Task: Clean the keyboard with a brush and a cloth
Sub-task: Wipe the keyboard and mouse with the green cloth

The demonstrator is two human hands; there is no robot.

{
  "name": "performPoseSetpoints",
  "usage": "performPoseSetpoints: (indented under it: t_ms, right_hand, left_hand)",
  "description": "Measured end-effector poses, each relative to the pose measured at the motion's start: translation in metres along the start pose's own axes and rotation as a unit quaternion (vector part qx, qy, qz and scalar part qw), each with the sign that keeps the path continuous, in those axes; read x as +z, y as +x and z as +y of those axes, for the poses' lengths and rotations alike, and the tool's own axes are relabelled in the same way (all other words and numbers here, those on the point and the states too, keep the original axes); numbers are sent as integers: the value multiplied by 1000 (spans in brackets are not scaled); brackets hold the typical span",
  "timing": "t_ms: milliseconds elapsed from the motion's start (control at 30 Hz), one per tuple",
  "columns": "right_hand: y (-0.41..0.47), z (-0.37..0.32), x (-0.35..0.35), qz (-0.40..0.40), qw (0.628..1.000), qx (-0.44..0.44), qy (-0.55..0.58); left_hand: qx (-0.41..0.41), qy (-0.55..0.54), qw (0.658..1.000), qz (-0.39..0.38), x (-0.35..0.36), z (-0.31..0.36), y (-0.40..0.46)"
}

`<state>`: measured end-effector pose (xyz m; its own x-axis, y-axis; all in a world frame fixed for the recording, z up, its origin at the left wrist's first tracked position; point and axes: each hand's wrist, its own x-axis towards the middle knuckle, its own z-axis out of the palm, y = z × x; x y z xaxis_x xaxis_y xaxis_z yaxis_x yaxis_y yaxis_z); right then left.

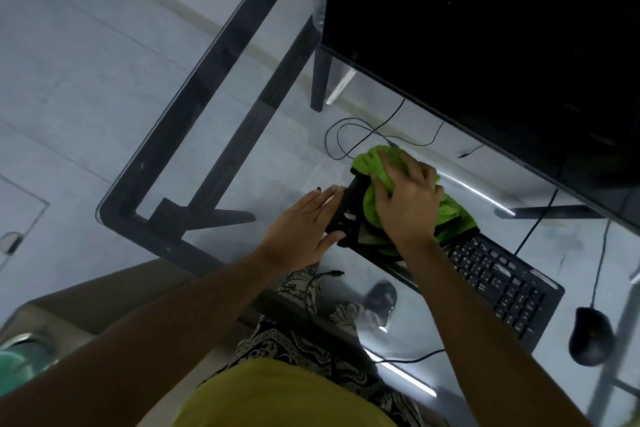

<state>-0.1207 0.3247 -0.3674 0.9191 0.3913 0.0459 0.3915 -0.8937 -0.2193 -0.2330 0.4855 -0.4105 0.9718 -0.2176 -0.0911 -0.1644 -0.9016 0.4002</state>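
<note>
A black keyboard [498, 281] lies slantwise on the glass desk [291, 135]. A bright green cloth [370, 163] is bunched over its left end. My right hand [408, 201] presses down on the cloth with its fingers curled into the fabric. My left hand [301, 229] lies flat with straight fingers against the keyboard's left edge, thumb under the near corner. No brush is visible.
A large dark monitor [485, 45] stands right behind the keyboard. A black mouse [590, 340] sits at the right with its cable running back. Thin cables [349, 135] loop behind the cloth. The desk's black frame [194, 107] shows through the glass on the left.
</note>
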Motion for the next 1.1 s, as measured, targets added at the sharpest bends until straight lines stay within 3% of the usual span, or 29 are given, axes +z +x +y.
performPoseSetpoints:
  t_ms: [33,200,267,367,500,533,667,867,1000,1100]
  right_hand:
    - [-2,-6,2,10,1000,2,-3]
    - [-27,-5,6,-22,987,-148,-48]
    - [-5,2,3,-26,991,-126,-41]
    - [3,-10,4,-17,1000,-21,-7]
    - [-20,-5,5,-28,991,-128,-35]
    - [-15,1,3,-24,991,-126,-32]
    - [-1,-12,6,6,1000,15,4]
    - [-18,-7,5,-9,998,-58,-13]
    - [9,-16,0,5,997,67,24]
    - [-17,-13,1,-5,999,-34,-9]
  left_hand:
    - [1,3,1000,1,0,0,0]
    - [18,11,999,26,0,1,0]
    - [4,6,1000,25,0,0,2]
    - [4,9,1000,11,1,0,4]
    - [16,15,1000,19,3,0,2]
    - [13,14,1000,21,4,-1,2]
    - [6,29,999,21,3,-1,3]
    - [2,6,1000,14,2,-2,2]
    - [9,15,1000,10,2,1,2]
    - [-6,12,1000,11,2,-1,0]
